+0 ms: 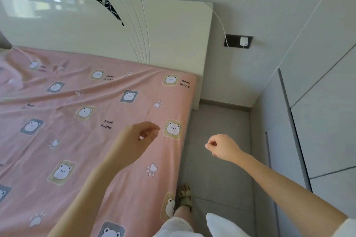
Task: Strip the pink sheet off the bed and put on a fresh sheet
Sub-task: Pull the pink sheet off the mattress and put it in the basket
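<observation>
Pink sheet (92, 121) with bear prints lies spread over the bed, filling the left and centre of the frame, wrinkled toward the upper left and not stripped yet. Its right edge hangs down the mattress side at lower centre. The person stands at that edge, one sandalled foot (185, 196) on the grey floor (217, 169) just beside the overhang.

Left hand (140, 138) hovers over the sheet near its right edge, centre frame. Its fingers curve loosely toward the thumb and grasp nothing, probably shaped that way to pinch up cloth. Right hand (221, 147) is out over the floor at centre right, curled into a loose fist with nothing in it, apart from the sheet.

Headboard (173, 34) sits at upper centre with the sheet's top edge against it, so that corner likely needs freeing first. A white cable (221, 25) runs from the headboard to a wall plug (243, 41). Wardrobe doors (317, 82) line the right edge. No fresh sheet I can pick out. White cloth (221, 226) at the bottom, can't tell what it is.
</observation>
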`<state>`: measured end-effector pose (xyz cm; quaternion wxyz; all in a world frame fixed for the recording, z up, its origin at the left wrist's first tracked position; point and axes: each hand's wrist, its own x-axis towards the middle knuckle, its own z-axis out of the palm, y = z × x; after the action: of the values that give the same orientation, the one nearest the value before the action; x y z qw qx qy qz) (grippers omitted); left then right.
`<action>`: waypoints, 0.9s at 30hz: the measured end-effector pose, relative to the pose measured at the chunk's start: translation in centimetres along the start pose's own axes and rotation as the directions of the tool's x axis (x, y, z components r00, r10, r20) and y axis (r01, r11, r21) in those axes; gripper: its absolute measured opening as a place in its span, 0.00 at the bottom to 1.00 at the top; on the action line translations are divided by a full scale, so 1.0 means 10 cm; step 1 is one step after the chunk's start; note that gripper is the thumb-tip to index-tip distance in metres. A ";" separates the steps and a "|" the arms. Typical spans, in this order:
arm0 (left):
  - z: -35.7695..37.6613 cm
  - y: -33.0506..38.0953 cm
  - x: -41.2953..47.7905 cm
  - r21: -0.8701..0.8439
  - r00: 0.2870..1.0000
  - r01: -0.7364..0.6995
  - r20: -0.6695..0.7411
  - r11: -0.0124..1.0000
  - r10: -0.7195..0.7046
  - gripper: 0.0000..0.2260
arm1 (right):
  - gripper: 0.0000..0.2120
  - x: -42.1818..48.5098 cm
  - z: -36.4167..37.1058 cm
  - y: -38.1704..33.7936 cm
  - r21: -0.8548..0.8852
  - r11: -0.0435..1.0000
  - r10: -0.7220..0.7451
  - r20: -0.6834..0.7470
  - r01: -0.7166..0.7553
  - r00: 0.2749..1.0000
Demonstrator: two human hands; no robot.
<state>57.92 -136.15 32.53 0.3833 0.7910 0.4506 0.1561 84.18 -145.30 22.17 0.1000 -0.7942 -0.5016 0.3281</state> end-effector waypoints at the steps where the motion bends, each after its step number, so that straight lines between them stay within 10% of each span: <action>1: -0.01 -0.02 0.28 -0.004 1.000 -0.005 0.006 1.000 0.005 0.07 | 0.12 0.22 -0.09 0.00 0.005 1.000 0.000 -0.010 0.000 1.000; 17: 0.65 -0.13 4.09 -0.109 0.976 0.191 0.131 0.975 -0.176 0.09 | 0.13 3.63 -1.32 0.64 0.330 0.912 0.225 0.099 -0.245 0.969; 27: 1.20 -0.61 5.88 -0.078 0.912 0.409 0.059 0.909 -0.406 0.07 | 0.27 6.33 -0.95 1.05 0.538 0.623 0.414 0.389 -0.568 0.823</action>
<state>93.44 -90.97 14.24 0.4512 0.6649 0.5904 0.0762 115.61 -94.10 -2.33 0.2091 -0.7764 -0.1312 0.5800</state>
